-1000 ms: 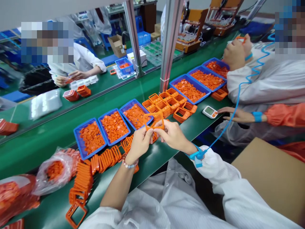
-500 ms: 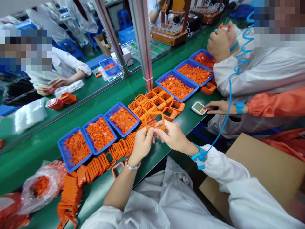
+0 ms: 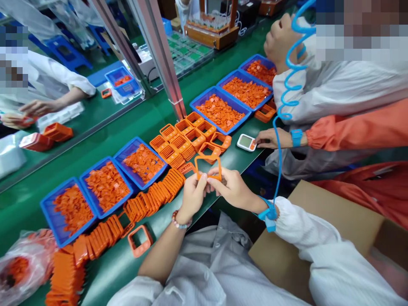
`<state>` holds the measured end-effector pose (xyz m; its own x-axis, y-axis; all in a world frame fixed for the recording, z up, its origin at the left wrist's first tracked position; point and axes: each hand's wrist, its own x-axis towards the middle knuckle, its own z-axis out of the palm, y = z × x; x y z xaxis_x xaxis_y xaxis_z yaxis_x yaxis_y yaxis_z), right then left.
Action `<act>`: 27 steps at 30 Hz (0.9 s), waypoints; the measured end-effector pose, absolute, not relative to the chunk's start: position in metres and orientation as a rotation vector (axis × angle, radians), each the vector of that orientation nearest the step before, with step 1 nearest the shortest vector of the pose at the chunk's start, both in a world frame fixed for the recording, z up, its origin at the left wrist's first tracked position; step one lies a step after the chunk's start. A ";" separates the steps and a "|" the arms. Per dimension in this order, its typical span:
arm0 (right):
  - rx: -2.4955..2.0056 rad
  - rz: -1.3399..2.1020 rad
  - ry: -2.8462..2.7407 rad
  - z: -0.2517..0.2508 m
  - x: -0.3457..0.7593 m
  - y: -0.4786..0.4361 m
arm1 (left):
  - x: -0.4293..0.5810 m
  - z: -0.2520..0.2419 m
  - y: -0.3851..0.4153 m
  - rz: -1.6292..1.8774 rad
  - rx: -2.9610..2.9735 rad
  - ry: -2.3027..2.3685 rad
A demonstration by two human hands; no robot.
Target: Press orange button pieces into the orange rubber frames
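Head view: left hand (image 3: pixel 191 197) and right hand (image 3: pixel 231 187) pinch an orange plastic frame (image 3: pixel 207 156) by its lower edge; frame held up above the green worktop (image 3: pixel 111 272), clear of the stacked frames (image 3: pixel 194 138).

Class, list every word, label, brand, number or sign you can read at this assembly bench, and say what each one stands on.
The small white digital meter: its greenish screen is too small to read.
The orange plastic frame, held between the left hand and right hand: no readable marking shows.
No other readable text can be made out.
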<state>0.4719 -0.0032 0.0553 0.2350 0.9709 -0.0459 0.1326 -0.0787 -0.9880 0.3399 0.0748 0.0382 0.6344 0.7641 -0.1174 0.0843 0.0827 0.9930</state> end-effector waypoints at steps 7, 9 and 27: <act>-1.495 1.033 -1.225 0.053 0.495 -0.022 | 0.361 0.015 0.057 0.521 1.328 0.745; -1.531 1.055 -1.277 0.052 0.502 -0.030 | 0.366 0.003 0.051 0.507 1.337 0.732; -1.797 1.058 -1.431 0.047 0.564 -0.080 | 0.419 -0.067 0.049 0.384 1.936 0.787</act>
<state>0.5638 -0.0800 0.0468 0.1001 0.9715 -0.2150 0.4902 -0.2362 -0.8390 0.4191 0.0493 -0.0674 0.7408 0.6687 -0.0638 0.3612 -0.3165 0.8771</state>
